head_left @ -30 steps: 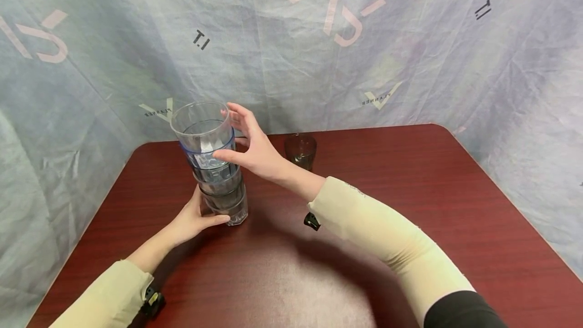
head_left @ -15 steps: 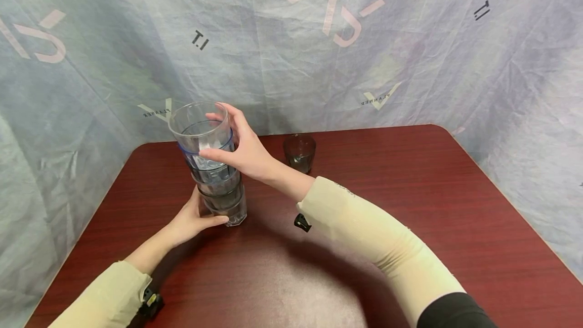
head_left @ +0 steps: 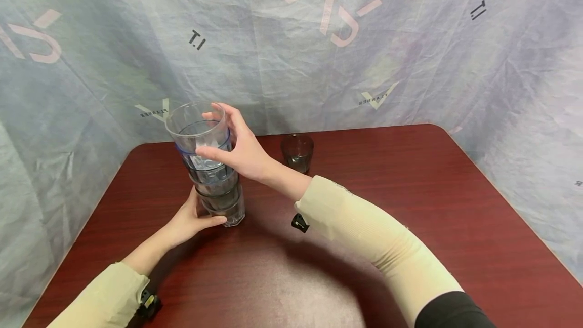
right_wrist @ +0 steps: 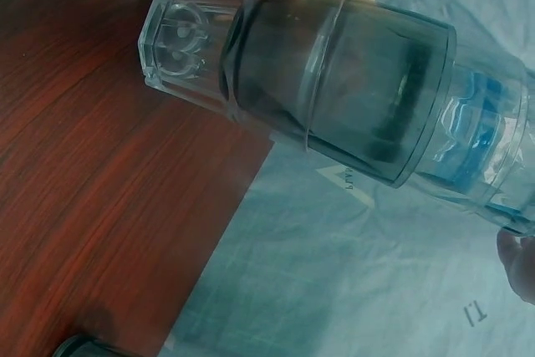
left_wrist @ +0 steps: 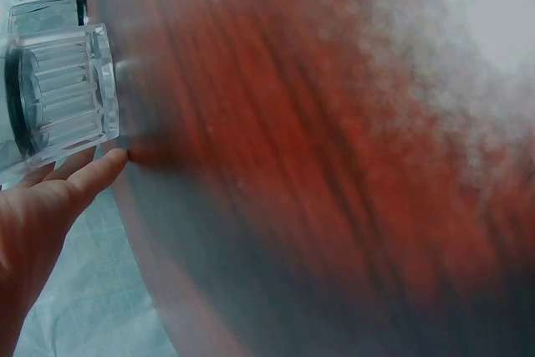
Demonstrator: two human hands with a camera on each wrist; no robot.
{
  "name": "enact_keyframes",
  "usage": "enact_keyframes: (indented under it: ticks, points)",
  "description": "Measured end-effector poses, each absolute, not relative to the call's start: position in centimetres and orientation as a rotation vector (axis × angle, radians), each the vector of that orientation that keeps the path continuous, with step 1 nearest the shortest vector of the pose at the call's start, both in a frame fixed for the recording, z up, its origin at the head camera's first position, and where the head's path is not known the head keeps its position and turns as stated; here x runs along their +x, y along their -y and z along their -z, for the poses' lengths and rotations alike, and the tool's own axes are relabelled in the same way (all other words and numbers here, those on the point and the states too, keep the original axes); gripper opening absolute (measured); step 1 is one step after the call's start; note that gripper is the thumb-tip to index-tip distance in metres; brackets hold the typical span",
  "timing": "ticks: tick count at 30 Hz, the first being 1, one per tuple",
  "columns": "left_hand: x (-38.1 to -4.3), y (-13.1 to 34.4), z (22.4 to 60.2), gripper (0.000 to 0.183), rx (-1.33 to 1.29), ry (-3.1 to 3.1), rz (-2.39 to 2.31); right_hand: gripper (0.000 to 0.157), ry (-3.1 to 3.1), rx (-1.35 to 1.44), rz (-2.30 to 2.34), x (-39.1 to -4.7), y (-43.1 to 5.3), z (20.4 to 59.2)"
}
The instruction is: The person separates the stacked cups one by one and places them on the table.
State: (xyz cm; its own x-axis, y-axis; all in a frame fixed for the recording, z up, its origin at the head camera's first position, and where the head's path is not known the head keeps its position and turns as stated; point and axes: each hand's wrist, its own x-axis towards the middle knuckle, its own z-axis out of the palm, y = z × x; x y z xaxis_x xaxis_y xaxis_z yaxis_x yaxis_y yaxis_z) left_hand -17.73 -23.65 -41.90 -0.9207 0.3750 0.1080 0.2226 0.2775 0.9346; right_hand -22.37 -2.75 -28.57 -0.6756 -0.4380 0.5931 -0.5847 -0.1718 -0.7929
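Note:
A tall stack of nested drinking glasses (head_left: 217, 186) stands on the left part of the table, leaning slightly to the left in the head view. Clear and smoky grey glasses make up its lower part; a blue-rimmed one sits under the clear top glass (head_left: 193, 124). My left hand (head_left: 185, 222) grips the stack low down, thumb across the front of the clear bottom glass (left_wrist: 68, 89). Around the upper stack, my right hand (head_left: 242, 150) holds with its thumb in front and fingers behind. The right wrist view shows the middle glasses (right_wrist: 334, 81) between both hands.
A single smoky dark glass (head_left: 298, 153) stands upright near the back edge, behind the right forearm. The dark red wooden table (head_left: 387, 176) ends at a printed grey cloth (head_left: 273, 65) hanging behind and around it.
My right hand has moved left and closed further around the top of the stack, its thumb now across the front. The left hand keeps its grip at the bottom.

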Motion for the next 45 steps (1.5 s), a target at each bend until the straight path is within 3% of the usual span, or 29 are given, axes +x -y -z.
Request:
enact_keyframes:
  ticks: [19,31,45]
  points:
    - [-17.8,23.7,41.9,0.101,0.572,-2.402,-1.714,0.077,1.890,1.197,-1.945,-22.5,2.9,28.2]
    - [-17.7,23.5,41.8,0.102,0.583,-2.381,-1.742,0.074,1.748,1.090,-2.060,-22.1,2.6,25.9]
    - [-17.5,23.5,42.1,0.096,0.582,-2.401,-1.760,0.068,1.436,1.038,-2.221,-22.3,-1.0,23.7]
